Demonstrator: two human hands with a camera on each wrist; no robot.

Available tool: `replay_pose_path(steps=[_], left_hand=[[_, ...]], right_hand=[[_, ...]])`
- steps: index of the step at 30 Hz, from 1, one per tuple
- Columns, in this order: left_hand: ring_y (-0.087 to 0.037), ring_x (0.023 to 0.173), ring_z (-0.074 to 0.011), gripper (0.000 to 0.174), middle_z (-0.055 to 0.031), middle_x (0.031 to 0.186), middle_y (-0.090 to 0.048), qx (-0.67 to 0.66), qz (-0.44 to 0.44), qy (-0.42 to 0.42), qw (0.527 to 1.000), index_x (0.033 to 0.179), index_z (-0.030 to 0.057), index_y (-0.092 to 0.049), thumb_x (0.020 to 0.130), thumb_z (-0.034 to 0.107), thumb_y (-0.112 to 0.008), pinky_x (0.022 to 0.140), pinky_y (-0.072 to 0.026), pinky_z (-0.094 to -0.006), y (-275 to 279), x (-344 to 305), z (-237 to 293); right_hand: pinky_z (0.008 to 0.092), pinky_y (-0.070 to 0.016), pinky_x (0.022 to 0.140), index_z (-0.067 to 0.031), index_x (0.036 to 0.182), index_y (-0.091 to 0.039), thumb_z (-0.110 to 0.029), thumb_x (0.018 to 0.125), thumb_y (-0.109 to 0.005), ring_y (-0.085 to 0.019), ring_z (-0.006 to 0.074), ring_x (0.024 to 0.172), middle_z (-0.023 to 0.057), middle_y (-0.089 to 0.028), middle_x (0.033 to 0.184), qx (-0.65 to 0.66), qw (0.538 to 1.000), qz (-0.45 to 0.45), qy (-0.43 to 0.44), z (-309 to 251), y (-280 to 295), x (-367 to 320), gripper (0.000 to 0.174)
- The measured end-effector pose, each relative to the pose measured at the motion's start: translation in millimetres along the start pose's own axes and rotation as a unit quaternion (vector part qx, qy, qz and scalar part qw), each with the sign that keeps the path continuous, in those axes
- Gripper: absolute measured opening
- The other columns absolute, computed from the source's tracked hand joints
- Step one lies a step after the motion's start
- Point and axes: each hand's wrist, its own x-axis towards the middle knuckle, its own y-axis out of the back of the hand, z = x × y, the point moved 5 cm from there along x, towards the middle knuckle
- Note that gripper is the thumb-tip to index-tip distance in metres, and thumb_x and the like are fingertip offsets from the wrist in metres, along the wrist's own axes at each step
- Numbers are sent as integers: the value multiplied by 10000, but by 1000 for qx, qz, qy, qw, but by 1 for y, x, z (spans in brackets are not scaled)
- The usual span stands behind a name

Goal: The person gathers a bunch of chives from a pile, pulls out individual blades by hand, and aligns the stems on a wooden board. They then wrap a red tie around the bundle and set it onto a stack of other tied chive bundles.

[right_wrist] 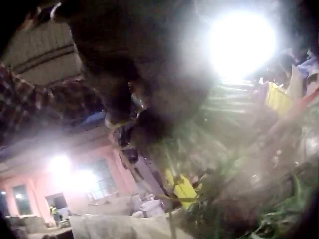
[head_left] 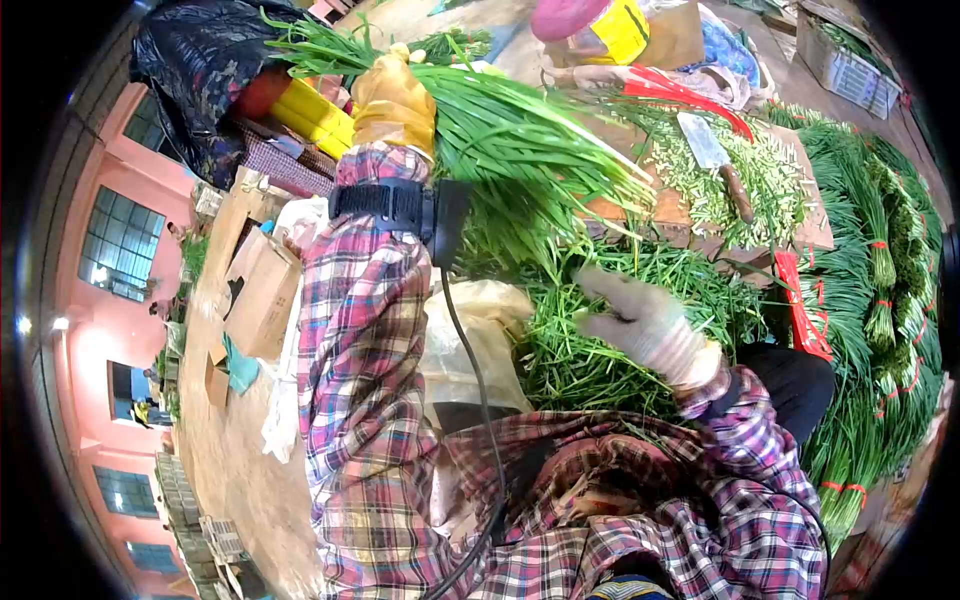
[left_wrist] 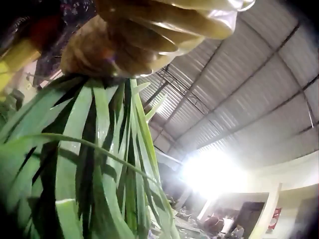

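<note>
My left hand [head_left: 395,100], in a yellow-brown glove, grips a bunch of long green leafy stalks [head_left: 520,130] raised above the board. In the left wrist view the gloved hand [left_wrist: 144,40] is curled over the flat leaves [left_wrist: 99,159], which hang below it. My right hand [head_left: 645,325], in a pale glove, is over a heap of loose green leaves [head_left: 600,370], fingers extended and thumb apart, holding nothing. The right wrist view is dark and blurred. A cleaver [head_left: 715,150] lies on chopped pale stalk ends [head_left: 680,175] on the wooden board [head_left: 815,225].
Tied green bundles [head_left: 850,300] are piled at the right. Red ties [head_left: 795,300] hang by the board. A pale sack [head_left: 475,340] stands before me, left of the loose leaves. Cardboard [head_left: 260,290] and a black bag [head_left: 200,80] are at the left; a crate [head_left: 850,75] sits at the back right.
</note>
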Motion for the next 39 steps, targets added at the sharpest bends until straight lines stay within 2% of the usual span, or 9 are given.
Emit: replay_pose_path(steps=[2,13,18,22,27,29,36,37,39], left_hand=[[-525,589,-152,239,-41,684,-592,-267,48,306,913,828,65,-651,784,298,-618,534,-415,-301,7,-47,62],[-517,606,-138,231,-44,705,-592,-312,0,260,914,881,54,-658,856,250,-539,554,-408,-306,15,3,9],[-548,649,-213,218,-74,760,-597,-90,-9,1,996,876,50,-571,888,257,-503,587,-463,-334,14,6,-13],[-541,656,-203,235,-71,732,-579,-438,-54,342,829,893,46,-564,894,268,-487,595,-452,-325,-1,-18,19],[-521,626,-190,238,-63,711,-568,-372,6,295,880,889,55,-572,900,273,-476,568,-435,-314,16,-22,23],[-512,613,-185,240,-60,702,-564,-356,15,284,890,887,59,-574,903,275,-471,557,-428,-309,18,-18,18],[-484,570,-163,240,-48,679,-549,-356,71,316,876,892,71,-587,911,272,-457,521,-403,-291,19,-44,24],[-486,570,-161,250,-41,694,-558,-679,149,427,579,940,70,-578,920,272,-432,539,-409,-281,5,-25,-22],[-481,745,-133,251,-39,866,-548,-492,50,354,793,1011,96,-561,923,273,-406,698,-354,-281,19,-21,1]], right_hand=[[335,-500,668,-112,1190,-465,-253,759,-619,-614,254,820,81,-551,1132,-117,985,93,81,-18,-5,29,479],[353,-483,836,-148,1146,-546,-227,781,-607,-597,247,923,129,-594,1037,-283,849,-421,-148,105,-98,3,379],[358,-333,1000,-52,1290,-370,-283,735,-674,-429,283,1177,195,-446,1264,10,975,-4,-224,62,-26,13,674],[323,-451,651,-23,1236,-345,-212,733,-683,-546,192,737,113,-552,925,464,812,-16,-354,48,-49,54,635],[286,-389,419,-58,798,-587,-241,802,-615,-475,121,484,24,-539,604,307,909,-37,-279,64,-91,51,185],[312,-437,472,-51,820,-588,-303,837,-554,-558,210,546,99,-587,652,-104,984,84,119,71,-83,31,255],[418,-478,699,-65,965,-605,-270,819,-498,-610,325,799,147,-632,851,-279,851,-368,-251,156,-72,-38,273],[417,-477,704,-100,1005,-612,-283,792,-522,-612,308,819,133,-636,853,-252,881,-326,-233,242,-103,-63,294],[409,-480,719,-141,1036,-615,-321,771,-541,-613,304,821,132,-632,855,-314,841,-393,-199,193,-89,-52,329]])
